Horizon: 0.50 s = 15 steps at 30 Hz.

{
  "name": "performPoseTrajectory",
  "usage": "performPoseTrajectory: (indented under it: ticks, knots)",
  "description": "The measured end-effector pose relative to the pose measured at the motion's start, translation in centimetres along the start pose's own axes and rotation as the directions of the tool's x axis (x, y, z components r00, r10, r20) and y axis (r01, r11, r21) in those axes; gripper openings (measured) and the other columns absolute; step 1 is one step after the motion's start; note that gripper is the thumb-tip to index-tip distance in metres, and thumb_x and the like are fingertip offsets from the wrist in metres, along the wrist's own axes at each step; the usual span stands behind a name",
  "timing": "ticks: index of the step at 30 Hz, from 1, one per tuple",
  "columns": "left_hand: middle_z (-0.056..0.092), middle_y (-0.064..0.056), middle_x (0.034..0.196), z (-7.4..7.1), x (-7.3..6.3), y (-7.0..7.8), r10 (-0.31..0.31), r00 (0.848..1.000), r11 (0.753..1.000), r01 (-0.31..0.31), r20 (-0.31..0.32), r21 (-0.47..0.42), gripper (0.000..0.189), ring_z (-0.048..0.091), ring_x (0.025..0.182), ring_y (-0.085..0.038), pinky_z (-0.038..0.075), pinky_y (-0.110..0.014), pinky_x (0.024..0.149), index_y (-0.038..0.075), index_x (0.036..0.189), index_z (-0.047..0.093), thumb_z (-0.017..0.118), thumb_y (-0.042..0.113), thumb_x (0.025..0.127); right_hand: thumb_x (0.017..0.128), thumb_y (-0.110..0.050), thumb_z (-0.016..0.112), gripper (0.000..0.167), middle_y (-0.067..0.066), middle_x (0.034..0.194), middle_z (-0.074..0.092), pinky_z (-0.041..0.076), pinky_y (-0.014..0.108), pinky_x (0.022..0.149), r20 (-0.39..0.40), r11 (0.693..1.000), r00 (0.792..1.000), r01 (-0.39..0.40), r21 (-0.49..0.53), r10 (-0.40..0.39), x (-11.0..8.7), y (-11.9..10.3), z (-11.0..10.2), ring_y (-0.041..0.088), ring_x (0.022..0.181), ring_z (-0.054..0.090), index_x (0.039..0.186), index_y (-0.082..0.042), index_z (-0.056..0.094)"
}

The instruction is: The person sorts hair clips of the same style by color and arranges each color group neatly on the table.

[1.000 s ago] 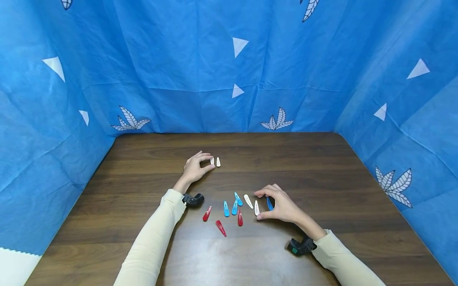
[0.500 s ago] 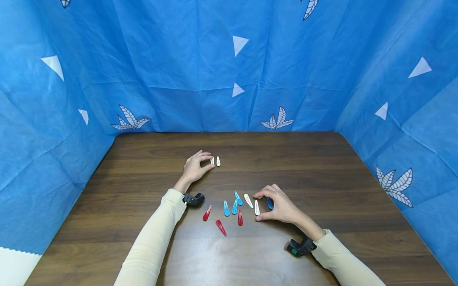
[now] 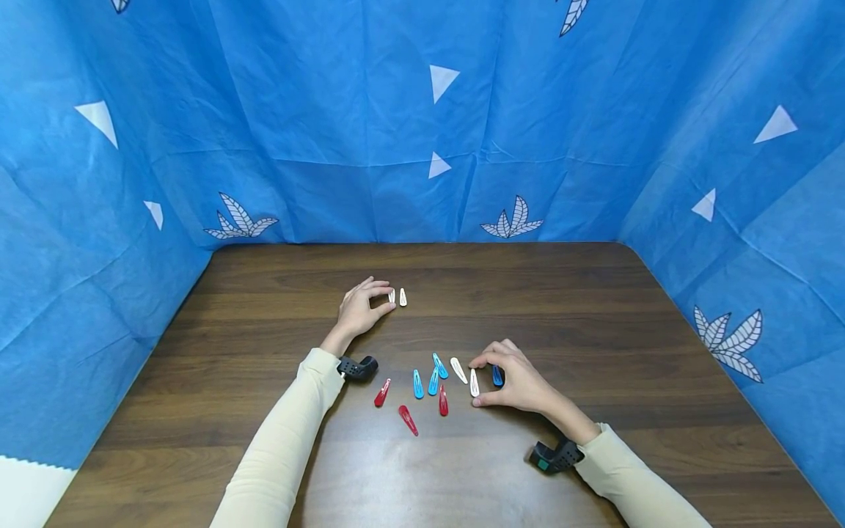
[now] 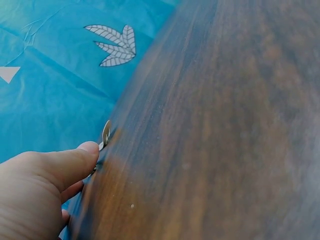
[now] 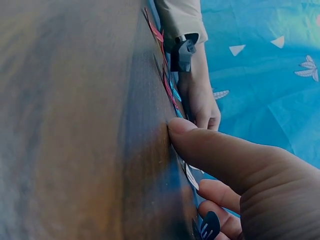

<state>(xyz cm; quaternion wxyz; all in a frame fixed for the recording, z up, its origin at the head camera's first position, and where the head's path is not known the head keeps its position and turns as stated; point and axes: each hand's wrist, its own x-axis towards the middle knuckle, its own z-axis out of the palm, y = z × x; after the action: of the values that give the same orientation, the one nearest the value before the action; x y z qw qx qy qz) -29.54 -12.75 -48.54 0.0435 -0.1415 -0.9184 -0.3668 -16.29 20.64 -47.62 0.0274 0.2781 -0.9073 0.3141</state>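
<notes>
At the far side of the table my left hand (image 3: 359,310) pinches a white snap hair clip (image 3: 392,296) between thumb and forefinger. Just right of it a second white clip (image 3: 403,298) lies alone; its thin edge also shows past the thumb (image 4: 85,157) in the left wrist view. My right hand (image 3: 518,378) arches over the table, thumb and forefinger well apart around another white clip (image 3: 474,383). Beneath its palm is a dark blue clip (image 3: 497,375), which appears against the curved fingers (image 5: 220,220) in the right wrist view. A cream clip (image 3: 458,370) lies near the forefinger.
Several light blue clips (image 3: 418,383) and red clips (image 3: 408,420) lie loose between the forearms. A black wrist camera (image 3: 357,368) sits on the left wrist, another camera (image 3: 557,455) on the right. Blue printed cloth (image 3: 370,198) hangs around the brown wooden table (image 3: 561,301).
The dark blue clip under the right palm has turned slightly and stands straighter. Both hands stay almost where they were; the other clips have not moved.
</notes>
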Motion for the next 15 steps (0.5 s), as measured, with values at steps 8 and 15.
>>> performPoseTrajectory:
  ticks: [8, 15]
  knots:
    - [0.062, -0.012, 0.149, 0.05, -0.04, -0.05, 0.01, 1.0, 1.0, -0.01, -0.005, 0.015, 0.041, 0.037, 0.156, -0.033, 0.025, -0.056, 0.127, 0.005, 0.133, 0.072, 0.075, 0.023, 0.097, 0.071, -0.032, 0.097, 0.046, -0.008, 0.103, 0.068, 0.042, 0.034, 0.084, -0.001, 1.0, 1.0, 0.011, -0.007, -0.011, 0.02, -0.3, 0.01, 0.011, 0.096, 0.049, 0.11, -0.017, 0.079]
    - [0.063, -0.011, 0.149, 0.06, -0.15, 0.05, 0.011, 1.0, 1.0, -0.011, -0.009, 0.02, 0.041, 0.038, 0.156, -0.032, 0.026, -0.056, 0.127, 0.005, 0.133, 0.072, 0.076, 0.023, 0.096, 0.071, -0.032, 0.097, 0.044, -0.008, 0.103, 0.068, 0.039, 0.036, 0.085, -0.015, 1.0, 1.0, 0.013, -0.013, -0.013, -0.05, -0.39, 0.03, 0.011, 0.096, 0.049, 0.109, -0.018, 0.079]
